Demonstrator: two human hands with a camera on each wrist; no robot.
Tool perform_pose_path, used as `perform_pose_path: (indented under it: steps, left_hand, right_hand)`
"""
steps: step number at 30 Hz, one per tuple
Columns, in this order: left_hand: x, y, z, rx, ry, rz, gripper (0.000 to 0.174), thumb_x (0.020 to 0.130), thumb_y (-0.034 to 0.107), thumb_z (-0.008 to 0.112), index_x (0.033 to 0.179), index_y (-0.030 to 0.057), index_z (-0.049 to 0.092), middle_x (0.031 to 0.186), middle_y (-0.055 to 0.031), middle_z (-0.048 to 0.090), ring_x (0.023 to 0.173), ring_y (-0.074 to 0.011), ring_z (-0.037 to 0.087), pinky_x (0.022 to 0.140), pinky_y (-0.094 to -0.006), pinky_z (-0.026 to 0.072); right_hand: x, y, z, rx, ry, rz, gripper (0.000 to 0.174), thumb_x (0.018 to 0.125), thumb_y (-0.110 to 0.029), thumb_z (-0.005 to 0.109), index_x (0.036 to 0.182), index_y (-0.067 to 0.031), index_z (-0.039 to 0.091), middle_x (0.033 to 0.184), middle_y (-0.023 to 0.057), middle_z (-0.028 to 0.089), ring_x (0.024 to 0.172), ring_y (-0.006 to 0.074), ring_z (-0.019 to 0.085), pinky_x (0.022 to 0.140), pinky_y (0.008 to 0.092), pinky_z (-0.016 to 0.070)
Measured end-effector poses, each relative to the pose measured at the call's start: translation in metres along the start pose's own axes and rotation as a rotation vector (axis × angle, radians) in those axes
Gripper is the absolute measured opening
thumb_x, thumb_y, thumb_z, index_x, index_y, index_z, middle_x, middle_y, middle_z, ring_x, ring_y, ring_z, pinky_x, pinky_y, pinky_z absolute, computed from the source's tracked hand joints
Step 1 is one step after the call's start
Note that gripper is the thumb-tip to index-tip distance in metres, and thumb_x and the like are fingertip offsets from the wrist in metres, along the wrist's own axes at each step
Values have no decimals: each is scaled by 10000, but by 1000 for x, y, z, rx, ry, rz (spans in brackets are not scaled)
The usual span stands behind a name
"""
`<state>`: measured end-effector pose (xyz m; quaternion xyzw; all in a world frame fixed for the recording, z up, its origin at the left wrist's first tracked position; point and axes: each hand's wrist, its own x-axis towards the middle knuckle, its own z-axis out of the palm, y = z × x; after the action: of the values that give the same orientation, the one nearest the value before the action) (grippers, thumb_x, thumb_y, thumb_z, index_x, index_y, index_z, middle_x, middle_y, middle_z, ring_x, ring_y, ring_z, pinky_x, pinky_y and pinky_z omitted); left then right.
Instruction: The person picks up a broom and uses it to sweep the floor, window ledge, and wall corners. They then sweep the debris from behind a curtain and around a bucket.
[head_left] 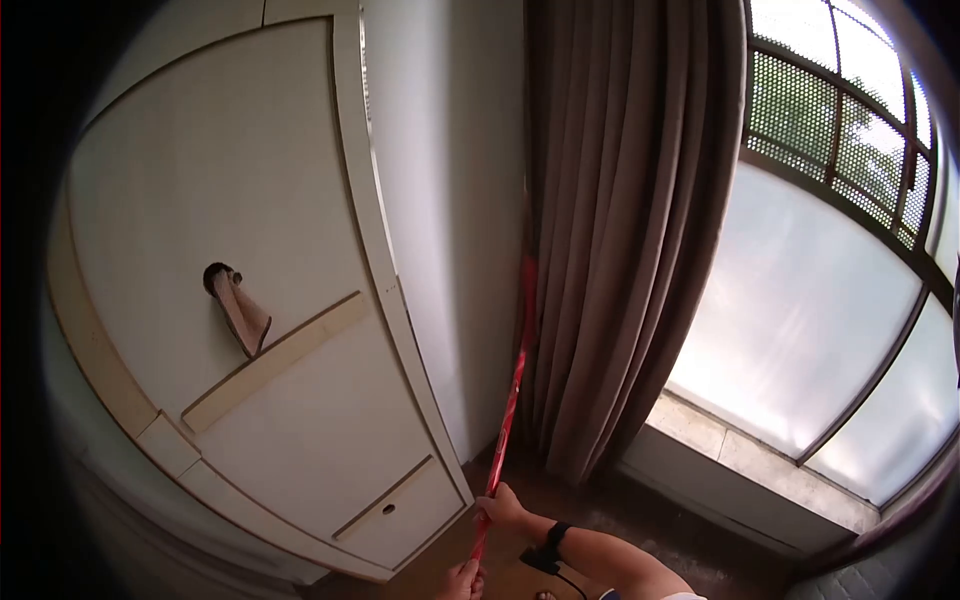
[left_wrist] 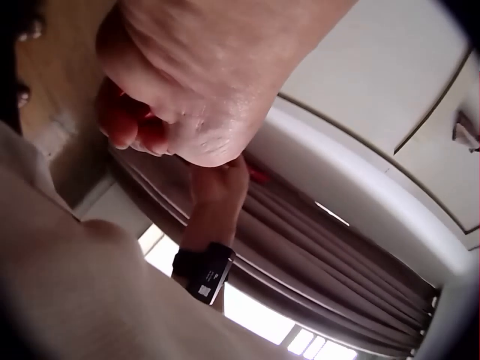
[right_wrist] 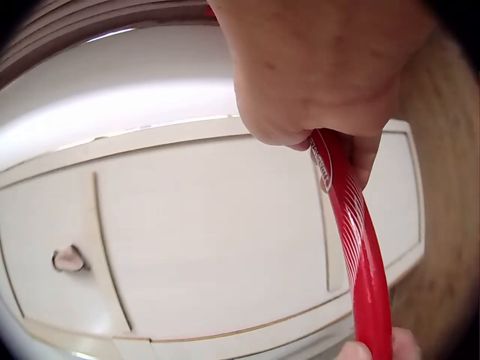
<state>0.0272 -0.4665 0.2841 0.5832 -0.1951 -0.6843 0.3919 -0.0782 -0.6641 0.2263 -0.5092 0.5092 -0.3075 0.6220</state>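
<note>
A long red pole (head_left: pixel 508 420) with white markings slants up from the bottom centre of the head view, its far end against the edge of the curtain (head_left: pixel 625 220). My right hand (head_left: pixel 505 507), a black band at its wrist, grips the pole; in the right wrist view the right hand (right_wrist: pixel 322 67) has its fingers curled round the red pole (right_wrist: pixel 360 240). Lower down, my left hand (head_left: pixel 462 582) grips the pole near its lower part. Curled fingers of the left hand (left_wrist: pixel 187 75) show in the left wrist view, red between them.
On the left stands a pale panelled door (head_left: pixel 230 180) with a cloth (head_left: pixel 243 315) hanging from a round hole. A white wall (head_left: pixel 450 200) lies between door and curtain. To the right are a frosted window (head_left: pixel 800 300) and its sill (head_left: pixel 760 463). Brown floor (head_left: pixel 425 570) shows below.
</note>
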Motion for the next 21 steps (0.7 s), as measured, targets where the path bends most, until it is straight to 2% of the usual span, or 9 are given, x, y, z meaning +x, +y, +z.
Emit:
perform_pose_path:
  steps: [1,5,6,8,10,13,15,18,21]
  left_hand:
    - [-12,-8,-12,-31,80,-118,368,976,454,447,792,137,483,512,44,388,353,-73,341,313,-237,274]
    - [-33,-73,-78,226,96,-100,363,974,426,465,779,124,518,539,42,419,393,-77,362,352,-242,291]
    - [-38,-101,-96,217,112,-136,363,974,426,465,779,124,518,539,42,419,393,-77,362,352,-242,291]
    - [-57,-141,-118,503,194,158,330,966,370,486,758,117,531,576,34,455,456,-83,391,406,-258,323]
    - [-80,-159,-123,287,266,75,309,953,327,500,739,107,528,615,32,479,526,-97,429,462,-286,350]
    - [-98,-176,-141,418,254,33,328,944,346,514,759,76,544,610,-21,496,551,-150,464,494,-332,385]
    - [-96,-152,-120,451,217,206,314,989,331,450,850,56,507,557,25,425,420,-93,395,397,-276,352]
    - [-41,-150,-110,301,235,253,261,954,230,493,750,69,517,582,31,462,511,-60,425,457,-255,339]
    - [-8,-97,-69,144,98,245,297,989,319,462,835,69,503,551,40,420,392,-55,367,347,-243,317]
  right_hand:
    - [-3,22,9,30,-167,123,167,881,-142,558,868,21,585,680,138,623,607,239,657,486,359,543]
    - [-45,89,53,274,-240,496,221,856,-126,560,692,12,616,683,166,651,649,258,673,525,382,556]
    - [-61,100,56,178,-371,275,223,847,-106,549,676,31,591,661,166,636,636,277,664,527,389,554]
    - [-77,114,68,102,-500,77,226,839,-86,539,661,50,567,638,166,621,623,297,656,530,395,552]
    - [-59,129,83,216,-212,525,211,843,-102,531,709,58,562,639,159,618,627,298,661,528,396,550]
    - [-59,72,73,247,-177,323,238,871,-151,515,757,56,543,648,147,616,583,266,658,508,374,540]
    - [-61,36,69,166,-160,89,227,896,-160,485,799,42,516,660,135,614,566,243,646,490,349,526]
    - [-39,-18,55,136,-112,-142,198,946,-194,451,950,-15,366,672,91,574,525,197,606,455,323,494]
    - [1,-49,28,209,-16,-97,200,921,-193,482,934,-4,420,658,111,562,499,224,601,428,356,490]
